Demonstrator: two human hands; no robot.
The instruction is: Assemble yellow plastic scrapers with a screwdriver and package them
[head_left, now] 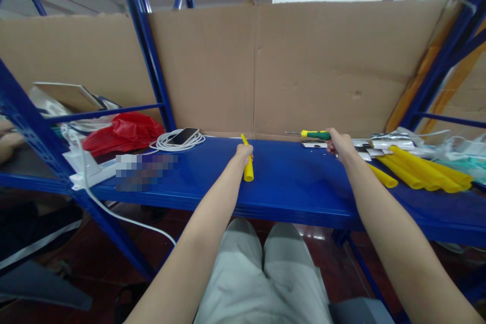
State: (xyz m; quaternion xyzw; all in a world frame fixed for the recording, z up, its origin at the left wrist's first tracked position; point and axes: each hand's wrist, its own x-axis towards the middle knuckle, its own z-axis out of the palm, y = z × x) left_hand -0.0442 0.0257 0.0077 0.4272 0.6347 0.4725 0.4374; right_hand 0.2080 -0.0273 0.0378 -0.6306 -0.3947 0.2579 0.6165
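My left hand point(245, 151) is closed around a yellow tube point(248, 171) above the middle of the blue shelf point(292, 182). The tube's wide round end points toward me, and a narrow tip shows beyond my fingers. Farther right, my right hand point(340, 144) grips a screwdriver point(315, 134) with a green and yellow handle. Its thin metal shaft points left and touches nothing. Below and beside that hand lie a flat white and black piece point(315, 145) and several more yellow tubes point(425, 172).
At the left are a coiled white cable point(170, 142) with a phone point(185, 136), a red plastic bag point(127, 131) and a white bracket-like part point(94, 174). Cardboard point(304, 66) walls the back between blue posts. Foil-wrapped material point(393, 140) lies right. Part of another person's hand shows far left.
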